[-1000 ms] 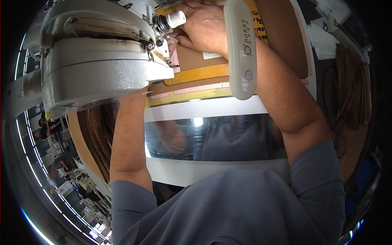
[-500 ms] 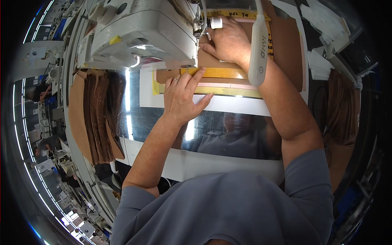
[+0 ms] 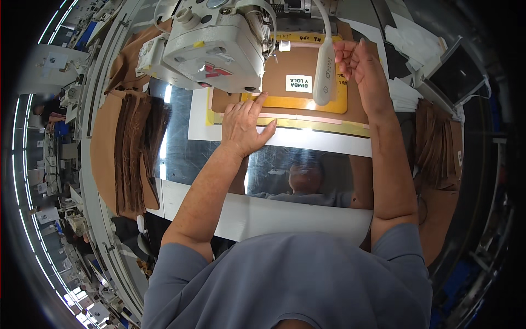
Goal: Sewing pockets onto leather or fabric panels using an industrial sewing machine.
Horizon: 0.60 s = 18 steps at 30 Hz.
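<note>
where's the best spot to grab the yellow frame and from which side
The yellow frame: probably by its front right corner, from the right. That rounded corner lies flat and uncovered, while the machine head crowds the left side and the pale wand overlaps the front bar.

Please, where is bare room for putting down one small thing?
The metal plate is bare between the forearms, in front of the white sheet, and between left forearm and brown stack. Crowded: around machine head, yellow frame and right hand.

I list, in my view's upper middle: one brown panel (image 3: 296, 59), flat; one yellow frame (image 3: 296, 103), round-cornered, black-marked, lying flat upon it.
</note>
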Tool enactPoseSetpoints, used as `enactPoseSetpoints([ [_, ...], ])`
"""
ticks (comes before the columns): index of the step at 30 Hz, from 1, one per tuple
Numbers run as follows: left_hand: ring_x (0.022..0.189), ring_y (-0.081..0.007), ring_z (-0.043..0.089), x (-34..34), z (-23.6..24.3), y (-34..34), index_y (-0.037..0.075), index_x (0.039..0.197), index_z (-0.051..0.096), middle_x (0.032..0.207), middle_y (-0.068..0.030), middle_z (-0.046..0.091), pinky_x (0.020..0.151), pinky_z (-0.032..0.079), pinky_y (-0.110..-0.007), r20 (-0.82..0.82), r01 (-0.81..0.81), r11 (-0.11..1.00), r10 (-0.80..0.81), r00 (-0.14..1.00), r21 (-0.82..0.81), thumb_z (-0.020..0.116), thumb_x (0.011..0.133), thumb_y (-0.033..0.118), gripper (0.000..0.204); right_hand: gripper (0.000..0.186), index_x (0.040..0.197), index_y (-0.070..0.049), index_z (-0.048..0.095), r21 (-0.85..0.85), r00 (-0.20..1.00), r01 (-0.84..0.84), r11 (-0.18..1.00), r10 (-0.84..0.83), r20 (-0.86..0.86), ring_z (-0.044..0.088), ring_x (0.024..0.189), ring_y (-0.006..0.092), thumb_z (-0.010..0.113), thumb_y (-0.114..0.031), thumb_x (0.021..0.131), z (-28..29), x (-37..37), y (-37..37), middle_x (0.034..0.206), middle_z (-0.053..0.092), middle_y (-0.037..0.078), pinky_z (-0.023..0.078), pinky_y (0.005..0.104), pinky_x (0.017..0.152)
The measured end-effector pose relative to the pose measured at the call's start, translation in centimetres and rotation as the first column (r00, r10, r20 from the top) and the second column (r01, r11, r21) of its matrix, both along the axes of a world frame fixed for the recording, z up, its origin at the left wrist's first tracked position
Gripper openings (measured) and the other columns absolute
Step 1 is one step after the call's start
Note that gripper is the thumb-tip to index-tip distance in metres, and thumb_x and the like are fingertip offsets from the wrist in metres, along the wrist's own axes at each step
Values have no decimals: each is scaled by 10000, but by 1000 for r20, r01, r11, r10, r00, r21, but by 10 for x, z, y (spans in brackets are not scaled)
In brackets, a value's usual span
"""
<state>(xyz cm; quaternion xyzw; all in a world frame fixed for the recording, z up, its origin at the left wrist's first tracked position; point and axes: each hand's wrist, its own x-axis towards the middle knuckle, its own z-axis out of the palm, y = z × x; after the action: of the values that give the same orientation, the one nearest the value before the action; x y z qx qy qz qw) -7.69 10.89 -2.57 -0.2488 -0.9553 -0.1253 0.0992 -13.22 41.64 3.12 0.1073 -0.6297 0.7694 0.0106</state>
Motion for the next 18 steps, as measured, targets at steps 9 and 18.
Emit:
enactPoseSetpoints([
  [9,892,-297,689,0,6,9,66,1389,599,1052,-163,728,847,480,-417,83,-50,995,57,995,-84,668,840,465,682,371,1185,-22,668,57,1000,11,998,-11,-7,610,991,69,707,-340,998,11,12,-28,1035,703,22,445,248,941],
  [18,846,-284,700,-1,-4,1,92,1367,620,1038,-145,747,796,496,-404,-27,-58,998,58,998,-3,684,840,434,632,370,1200,-14,636,-2,997,-76,997,76,4,629,971,62,749,-282,971,12,2,-30,1049,712,31,472,228,918],
])
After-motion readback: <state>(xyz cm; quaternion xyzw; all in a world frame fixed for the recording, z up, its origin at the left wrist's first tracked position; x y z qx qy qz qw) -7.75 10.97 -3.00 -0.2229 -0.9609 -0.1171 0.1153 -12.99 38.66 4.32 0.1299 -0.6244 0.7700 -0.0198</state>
